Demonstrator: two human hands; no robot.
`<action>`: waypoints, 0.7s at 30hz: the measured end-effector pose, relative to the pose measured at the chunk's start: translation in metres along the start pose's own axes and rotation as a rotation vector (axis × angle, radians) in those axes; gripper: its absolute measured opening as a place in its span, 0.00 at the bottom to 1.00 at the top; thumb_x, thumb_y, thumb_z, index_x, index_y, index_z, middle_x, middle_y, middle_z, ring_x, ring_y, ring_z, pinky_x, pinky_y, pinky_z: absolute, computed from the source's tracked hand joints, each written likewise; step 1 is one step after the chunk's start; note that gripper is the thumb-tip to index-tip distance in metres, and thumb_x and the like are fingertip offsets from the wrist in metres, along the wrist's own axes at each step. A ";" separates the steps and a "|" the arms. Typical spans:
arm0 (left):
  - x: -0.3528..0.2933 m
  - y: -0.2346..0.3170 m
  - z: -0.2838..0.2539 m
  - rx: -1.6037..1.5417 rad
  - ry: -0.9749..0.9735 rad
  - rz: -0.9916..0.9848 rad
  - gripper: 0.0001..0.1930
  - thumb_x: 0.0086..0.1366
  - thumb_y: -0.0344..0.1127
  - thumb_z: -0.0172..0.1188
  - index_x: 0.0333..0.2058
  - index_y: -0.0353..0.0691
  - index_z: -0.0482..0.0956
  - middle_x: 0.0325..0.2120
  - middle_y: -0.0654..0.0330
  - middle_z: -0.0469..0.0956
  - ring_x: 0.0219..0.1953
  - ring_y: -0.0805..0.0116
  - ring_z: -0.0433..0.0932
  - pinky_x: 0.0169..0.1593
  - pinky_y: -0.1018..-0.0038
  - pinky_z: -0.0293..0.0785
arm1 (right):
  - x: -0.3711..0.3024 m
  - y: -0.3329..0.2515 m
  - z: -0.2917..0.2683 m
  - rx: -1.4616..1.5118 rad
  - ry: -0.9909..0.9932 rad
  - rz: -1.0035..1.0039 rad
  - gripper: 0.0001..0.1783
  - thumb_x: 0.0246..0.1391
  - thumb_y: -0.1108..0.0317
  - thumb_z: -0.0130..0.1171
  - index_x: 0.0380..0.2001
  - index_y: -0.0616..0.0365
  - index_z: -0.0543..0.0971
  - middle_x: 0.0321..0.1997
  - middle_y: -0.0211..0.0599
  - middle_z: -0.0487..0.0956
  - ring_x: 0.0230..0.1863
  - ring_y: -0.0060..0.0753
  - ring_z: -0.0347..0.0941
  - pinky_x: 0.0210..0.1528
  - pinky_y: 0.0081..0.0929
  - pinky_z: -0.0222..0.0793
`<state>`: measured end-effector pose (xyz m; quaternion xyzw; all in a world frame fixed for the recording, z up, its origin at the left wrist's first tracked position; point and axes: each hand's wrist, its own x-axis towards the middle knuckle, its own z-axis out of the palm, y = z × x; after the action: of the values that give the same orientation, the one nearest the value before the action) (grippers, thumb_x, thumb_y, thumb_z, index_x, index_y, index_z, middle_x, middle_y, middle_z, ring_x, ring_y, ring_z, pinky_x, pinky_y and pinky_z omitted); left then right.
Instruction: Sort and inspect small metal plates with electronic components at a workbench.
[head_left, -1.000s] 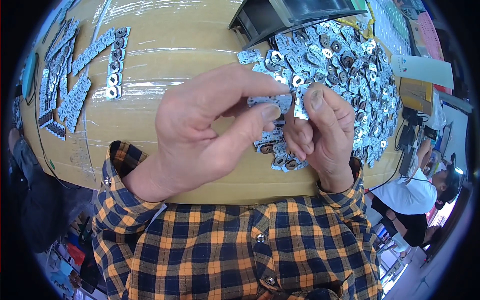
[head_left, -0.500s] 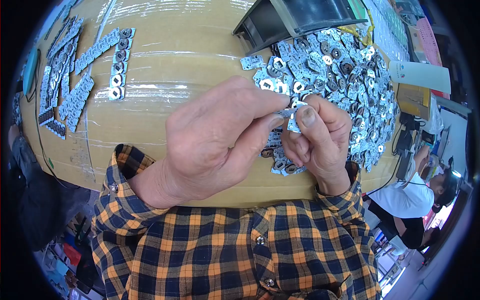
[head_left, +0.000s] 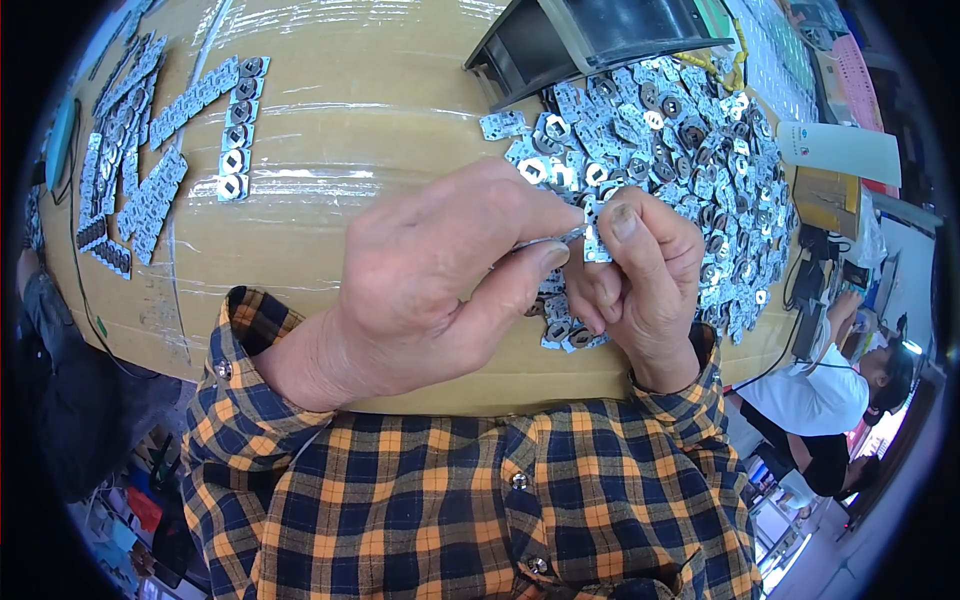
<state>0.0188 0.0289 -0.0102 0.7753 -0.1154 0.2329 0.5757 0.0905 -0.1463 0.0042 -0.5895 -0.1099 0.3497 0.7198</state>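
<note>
The bench [head_left: 400,110] has a brown top with glossy clear strips across it. On its right lies a loose pile of boards [head_left: 735,200], small and pale blue, many bearing round parts, with a black bin [head_left: 630,40] at its far side. On the left lie a straight row [head_left: 236,130] of boards, slanted strips [head_left: 152,205] and a thin cable [head_left: 88,300].

Pink perforated item [head_left: 858,85], white-shirted person [head_left: 815,393]

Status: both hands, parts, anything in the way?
Left hand pinching thin strip, mostly hidden. Right hand gripping small board close by; contact between pieces unclear. Loose-part heap beyond; no obstruction seen between hands.
</note>
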 end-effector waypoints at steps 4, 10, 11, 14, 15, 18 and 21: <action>0.003 0.000 -0.003 -0.051 -0.042 -0.044 0.14 0.52 0.15 0.61 0.39 0.30 0.78 0.26 0.56 0.79 0.25 0.70 0.78 0.29 0.80 0.71 | 0.000 -0.002 0.001 -0.159 0.030 -0.048 0.19 0.66 0.64 0.43 0.20 0.59 0.66 0.09 0.24 0.59 0.07 0.14 0.50 0.08 0.16 0.49; 0.004 0.003 -0.005 -0.002 -0.017 0.000 0.15 0.51 0.15 0.60 0.39 0.31 0.78 0.28 0.55 0.79 0.28 0.70 0.78 0.30 0.78 0.71 | 0.004 -0.004 -0.001 -0.306 0.112 -0.130 0.20 0.66 0.63 0.45 0.19 0.59 0.67 0.11 0.24 0.62 0.09 0.12 0.51 0.11 0.15 0.48; 0.006 0.004 -0.006 -0.045 -0.037 -0.057 0.15 0.52 0.15 0.60 0.40 0.31 0.78 0.30 0.54 0.78 0.29 0.70 0.78 0.31 0.79 0.71 | 0.005 -0.002 -0.004 -0.445 0.086 -0.185 0.21 0.66 0.62 0.45 0.19 0.59 0.68 0.12 0.25 0.64 0.09 0.11 0.52 0.12 0.14 0.47; 0.006 0.000 -0.003 -0.058 -0.070 -0.079 0.15 0.53 0.16 0.59 0.41 0.31 0.78 0.32 0.54 0.78 0.30 0.70 0.78 0.32 0.79 0.72 | 0.001 -0.008 0.000 -0.560 0.051 -0.207 0.17 0.64 0.65 0.49 0.22 0.62 0.73 0.14 0.25 0.67 0.13 0.12 0.57 0.16 0.15 0.50; 0.005 -0.002 -0.003 -0.028 -0.085 -0.044 0.14 0.54 0.16 0.58 0.41 0.30 0.78 0.33 0.54 0.77 0.30 0.71 0.79 0.32 0.80 0.73 | 0.000 -0.010 0.003 -0.613 0.055 -0.227 0.16 0.63 0.67 0.51 0.22 0.64 0.75 0.14 0.25 0.67 0.15 0.13 0.59 0.17 0.17 0.53; 0.001 0.001 -0.006 -0.033 -0.169 -0.260 0.13 0.56 0.16 0.57 0.42 0.28 0.77 0.34 0.54 0.77 0.31 0.73 0.78 0.32 0.82 0.74 | 0.002 -0.007 -0.008 -0.695 0.095 -0.409 0.15 0.61 0.70 0.52 0.21 0.65 0.74 0.14 0.27 0.66 0.14 0.15 0.59 0.16 0.20 0.53; -0.001 0.002 -0.003 -0.172 -0.103 -0.387 0.11 0.59 0.17 0.55 0.42 0.28 0.76 0.35 0.54 0.76 0.32 0.74 0.78 0.31 0.83 0.75 | 0.002 -0.009 -0.010 -0.714 0.167 -0.392 0.14 0.60 0.72 0.54 0.20 0.64 0.74 0.13 0.28 0.66 0.13 0.17 0.59 0.16 0.22 0.53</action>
<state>0.0166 0.0316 -0.0082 0.7418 -0.0132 0.0677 0.6671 0.1009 -0.1529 0.0088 -0.7963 -0.2758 0.0969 0.5296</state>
